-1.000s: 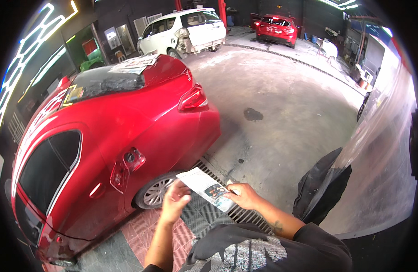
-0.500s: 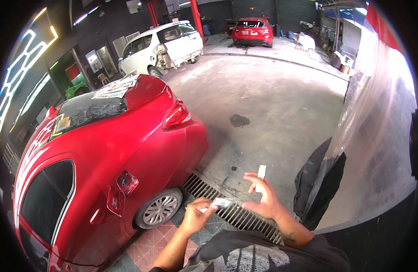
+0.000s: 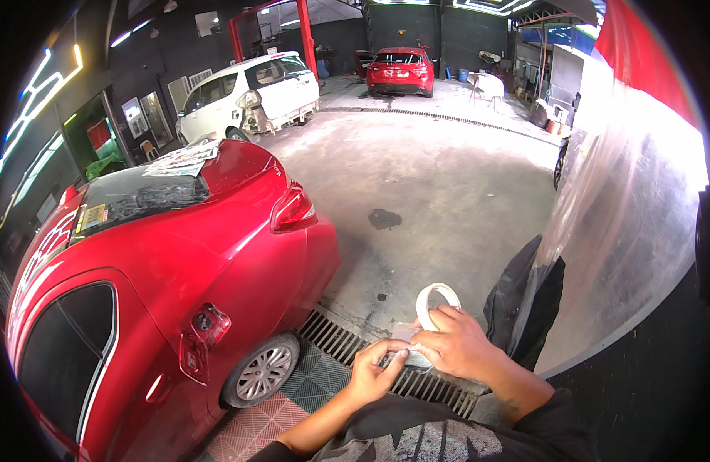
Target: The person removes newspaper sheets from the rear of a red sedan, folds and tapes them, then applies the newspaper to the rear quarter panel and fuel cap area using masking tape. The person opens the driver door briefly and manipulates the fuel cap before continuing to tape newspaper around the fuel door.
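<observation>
Presently: red sedan (image 3: 185, 239) at left. Drain grate (image 3: 332, 337) runs along the edge of the floor tiles (image 3: 316, 376). Right hand (image 3: 459, 346) grips masking-tape roll (image 3: 422, 308); ring near upright, opening toward wearer, lower rim hidden by fingers. Left hand (image 3: 378, 371) pinches paper piece (image 3: 418, 357), held between both hands above grate; foreshortened, partly covered, long axis indeterminate.

I'm in an auto body workshop: red sedan (image 3: 185, 246) beside me, fuel flap (image 3: 193, 358) open, newspaper sheets (image 3: 183, 159) on its rear; white minivan (image 3: 293, 94) with stripped rear corner; red hatchback (image 3: 401, 73) farther back; drain grating (image 3: 333, 337) in concrete floor (image 3: 447, 208); tape roll (image 3: 422, 306) in my right hand (image 3: 459, 341).
</observation>
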`<move>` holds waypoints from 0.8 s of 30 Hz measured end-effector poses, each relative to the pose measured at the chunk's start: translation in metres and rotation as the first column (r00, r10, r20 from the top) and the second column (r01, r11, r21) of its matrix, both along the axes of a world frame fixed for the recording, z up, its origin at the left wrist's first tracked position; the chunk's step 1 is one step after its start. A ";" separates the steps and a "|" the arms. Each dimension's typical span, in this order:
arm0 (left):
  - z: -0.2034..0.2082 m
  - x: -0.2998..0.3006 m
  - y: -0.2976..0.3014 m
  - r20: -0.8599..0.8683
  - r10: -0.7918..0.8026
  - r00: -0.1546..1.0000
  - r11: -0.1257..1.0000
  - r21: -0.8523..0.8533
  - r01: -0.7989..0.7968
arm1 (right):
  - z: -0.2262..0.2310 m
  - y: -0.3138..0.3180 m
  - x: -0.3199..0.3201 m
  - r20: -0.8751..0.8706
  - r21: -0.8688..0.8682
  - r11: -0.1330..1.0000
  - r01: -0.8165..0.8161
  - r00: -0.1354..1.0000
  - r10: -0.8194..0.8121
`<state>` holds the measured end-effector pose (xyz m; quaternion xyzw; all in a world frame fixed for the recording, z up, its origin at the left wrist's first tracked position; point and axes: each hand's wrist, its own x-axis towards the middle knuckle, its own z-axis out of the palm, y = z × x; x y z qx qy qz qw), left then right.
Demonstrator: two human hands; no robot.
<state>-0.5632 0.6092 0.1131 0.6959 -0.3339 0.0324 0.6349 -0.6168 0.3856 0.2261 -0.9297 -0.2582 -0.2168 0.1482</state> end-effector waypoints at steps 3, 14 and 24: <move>0.012 0.002 0.002 0.003 -0.035 0.999 0.998 -0.057 0.035 | 0.015 0.012 -0.003 0.015 -0.029 1.000 0.003 1.000 -0.002; 0.017 -0.001 0.013 -0.233 -0.212 0.949 0.944 -0.301 0.137 | 0.053 0.049 -0.018 -0.072 0.035 0.998 0.056 0.996 -0.053; 0.008 0.005 0.037 -0.284 -0.221 0.933 0.948 -0.286 0.137 | 0.113 0.047 -0.023 -0.143 0.238 0.959 0.155 0.982 -0.123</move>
